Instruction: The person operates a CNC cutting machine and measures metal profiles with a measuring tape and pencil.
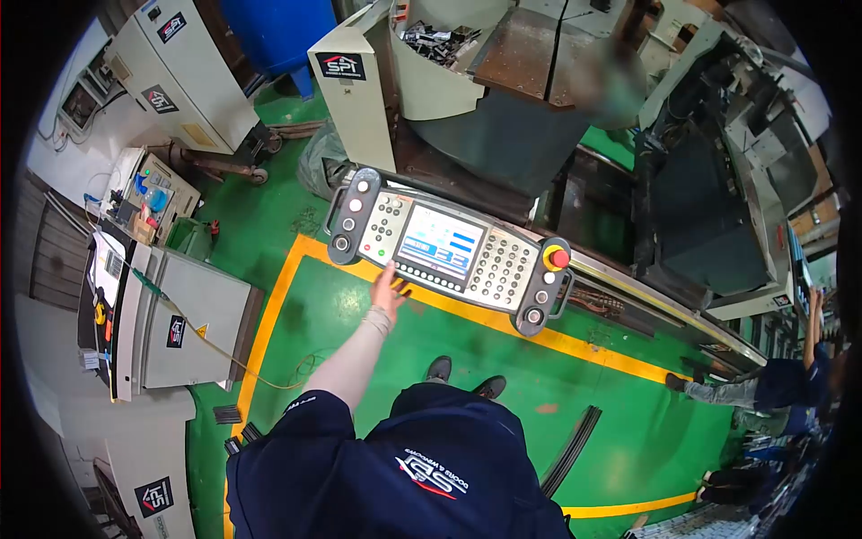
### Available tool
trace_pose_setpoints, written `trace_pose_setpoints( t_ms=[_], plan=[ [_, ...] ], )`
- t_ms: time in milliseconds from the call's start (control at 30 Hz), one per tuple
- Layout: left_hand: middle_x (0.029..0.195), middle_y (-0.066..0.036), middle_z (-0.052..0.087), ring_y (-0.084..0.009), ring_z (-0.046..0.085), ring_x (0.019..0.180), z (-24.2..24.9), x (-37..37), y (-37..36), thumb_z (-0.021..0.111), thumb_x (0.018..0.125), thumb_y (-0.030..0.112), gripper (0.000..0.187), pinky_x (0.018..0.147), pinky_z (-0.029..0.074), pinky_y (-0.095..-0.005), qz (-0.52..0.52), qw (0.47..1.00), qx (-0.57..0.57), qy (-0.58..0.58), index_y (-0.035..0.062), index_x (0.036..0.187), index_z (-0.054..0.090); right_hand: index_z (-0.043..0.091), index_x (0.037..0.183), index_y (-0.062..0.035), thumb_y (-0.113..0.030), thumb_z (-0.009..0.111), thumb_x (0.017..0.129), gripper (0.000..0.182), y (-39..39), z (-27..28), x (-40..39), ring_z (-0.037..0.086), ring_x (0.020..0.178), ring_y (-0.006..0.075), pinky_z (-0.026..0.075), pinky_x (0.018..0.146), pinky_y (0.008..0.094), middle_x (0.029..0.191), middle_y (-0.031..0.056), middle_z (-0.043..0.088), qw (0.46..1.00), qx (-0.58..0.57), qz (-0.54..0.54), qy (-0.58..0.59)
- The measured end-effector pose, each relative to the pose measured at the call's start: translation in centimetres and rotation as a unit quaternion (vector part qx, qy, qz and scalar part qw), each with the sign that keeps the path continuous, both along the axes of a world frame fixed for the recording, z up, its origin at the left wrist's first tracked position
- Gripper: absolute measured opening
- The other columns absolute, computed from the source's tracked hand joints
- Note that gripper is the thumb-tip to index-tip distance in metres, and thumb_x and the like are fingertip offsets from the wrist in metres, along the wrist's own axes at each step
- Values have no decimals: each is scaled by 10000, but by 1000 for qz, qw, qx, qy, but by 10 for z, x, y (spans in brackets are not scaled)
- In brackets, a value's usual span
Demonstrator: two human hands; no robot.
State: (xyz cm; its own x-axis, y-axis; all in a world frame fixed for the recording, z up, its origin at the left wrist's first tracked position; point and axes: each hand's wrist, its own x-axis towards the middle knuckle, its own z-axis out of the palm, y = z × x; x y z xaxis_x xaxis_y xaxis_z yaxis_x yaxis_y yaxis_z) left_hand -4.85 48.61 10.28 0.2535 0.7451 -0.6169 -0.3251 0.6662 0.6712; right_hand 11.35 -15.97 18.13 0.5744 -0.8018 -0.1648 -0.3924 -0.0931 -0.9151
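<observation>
- Grey cabinet point(202, 319): stands on the green floor point(346, 310), apart from the control panel.
- Left hand point(386, 293): index finger stretched towards the panel's lower edge, near the green button point(381, 253); the other fingers look bent and partly apart, clamped on nothing visible. Whether the fingertip touches cannot be told.
- Control panel point(478, 269): in front of the person, beside the machine point(494, 135). Its long axis runs from upper left to lower right, with the red knob point(558, 260) at the right end.
- Screen point(440, 241): lit, facing the wearer, lower edge nearest them. The panel appears powered and a hand is at it; how much is done or left cannot be judged.
- Right hand: out of view, so its fingers cannot be told.
- Another person point(790, 382): far right, well apart.
</observation>
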Motion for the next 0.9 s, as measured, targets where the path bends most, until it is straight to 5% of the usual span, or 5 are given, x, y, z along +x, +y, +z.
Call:
trace_pose_setpoints(
  t_ms=[333, 533, 700, 900],
  plan=[
    [1183, -54, 556, -233, 545, 1052, -15, -22, 35, 674, 866, 402, 500, 869, 461, -436, 12, 998, 29, -51, 120, 1248, 520, 438, 1176, -2, -462, 643, 827, 613, 2, -29, -28, 640, 955, 422, 512, 838, 564, 1036, 268, 642, 988, -39, -98, 110],
    [1059, -39, 536, -229, 518, 1013, 4, -19, 32, 683, 860, 420, 440, 857, 444, -464, 1, 999, 33, -43, 120, 1152, 550, 403, 1174, 8, -477, 659, 822, 652, 0, -49, -52, 638, 949, 442, 517, 822, 561, 1017, 281, 639, 955, -29, -234, 177],
    [1114, -34, 551, -204, 518, 1005, -16, -24, 39, 682, 851, 456, 470, 859, 436, -445, -13, 998, 19, -61, 132, 1166, 555, 375, 1173, 16, -489, 672, 818, 686, -17, -59, -80, 635, 945, 459, 522, 809, 559, 1002, 292, 636, 930, -33, -311, 192],
    [1096, -17, 542, -169, 528, 984, -30, -26, 46, 694, 823, 517, 544, 815, 438, -350, -22, 999, 4, -46, 162, 1202, 533, 333, 1173, 16, -498, 687, 815, 720, -12, -58, -99, 619, 913, 502, 510, 796, 588, 953, 311, 626, 876, -79, -429, 207]
  ],
)
